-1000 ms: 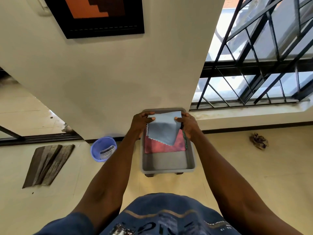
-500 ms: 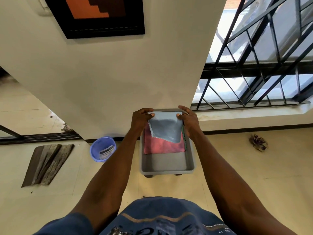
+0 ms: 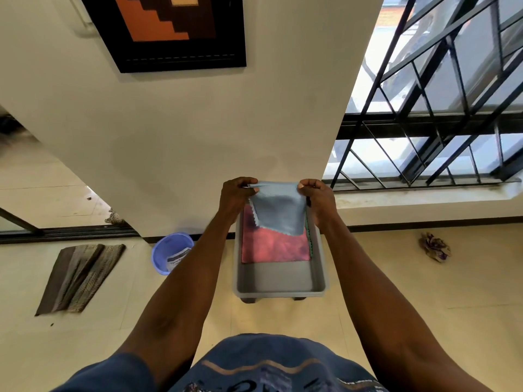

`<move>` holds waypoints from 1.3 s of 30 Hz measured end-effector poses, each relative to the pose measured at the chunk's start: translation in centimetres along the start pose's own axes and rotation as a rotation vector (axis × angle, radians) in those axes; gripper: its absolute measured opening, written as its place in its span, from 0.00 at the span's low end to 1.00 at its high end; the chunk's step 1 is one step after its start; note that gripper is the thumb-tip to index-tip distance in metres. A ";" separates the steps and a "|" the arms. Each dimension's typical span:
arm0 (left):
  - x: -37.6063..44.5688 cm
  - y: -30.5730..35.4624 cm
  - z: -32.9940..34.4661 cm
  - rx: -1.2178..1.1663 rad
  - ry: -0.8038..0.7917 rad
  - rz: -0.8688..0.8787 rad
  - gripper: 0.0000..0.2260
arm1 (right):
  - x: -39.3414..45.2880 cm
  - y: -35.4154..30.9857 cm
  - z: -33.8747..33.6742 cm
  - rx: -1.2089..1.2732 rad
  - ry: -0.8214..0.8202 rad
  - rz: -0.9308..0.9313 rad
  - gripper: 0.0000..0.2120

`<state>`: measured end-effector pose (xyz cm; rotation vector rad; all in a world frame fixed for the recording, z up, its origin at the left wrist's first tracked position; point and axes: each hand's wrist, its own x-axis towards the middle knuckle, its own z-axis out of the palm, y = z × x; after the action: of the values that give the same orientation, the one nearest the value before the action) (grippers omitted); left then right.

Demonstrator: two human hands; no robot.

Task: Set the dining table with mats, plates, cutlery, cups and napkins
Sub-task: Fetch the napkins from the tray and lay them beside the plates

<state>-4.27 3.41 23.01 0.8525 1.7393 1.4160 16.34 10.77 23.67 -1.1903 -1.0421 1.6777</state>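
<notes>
Napkin: light blue cloth point(image 3: 278, 212), stretched between both grips, hanging below them over the far end of the tray.
Left hand point(image 3: 236, 195): pinching the left top corner, fingers curled.
Right hand point(image 3: 318, 198): pinching the right top corner, fingers curled.
Tray: grey point(image 3: 280, 291), below the grips, on the floor.
Pink cloth point(image 3: 273, 247): flat in the tray, under the hanging napkin.
Blue bucket point(image 3: 171, 251): left of the tray.
</notes>
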 end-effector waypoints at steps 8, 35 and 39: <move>0.1 0.8 -0.2 0.024 0.047 0.042 0.10 | 0.7 -0.6 -0.2 -0.345 0.041 -0.087 0.11; 1.7 4.9 0.5 -0.009 -0.124 0.072 0.04 | 1.7 -5.3 1.9 -0.426 0.147 -0.279 0.09; 1.3 4.7 1.4 -0.194 -0.027 -0.041 0.04 | 1.5 -5.1 1.3 -0.230 0.053 -0.143 0.25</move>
<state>-3.52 6.07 27.28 0.7237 1.5605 1.5104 15.50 13.59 28.24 -1.2657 -1.2822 1.4377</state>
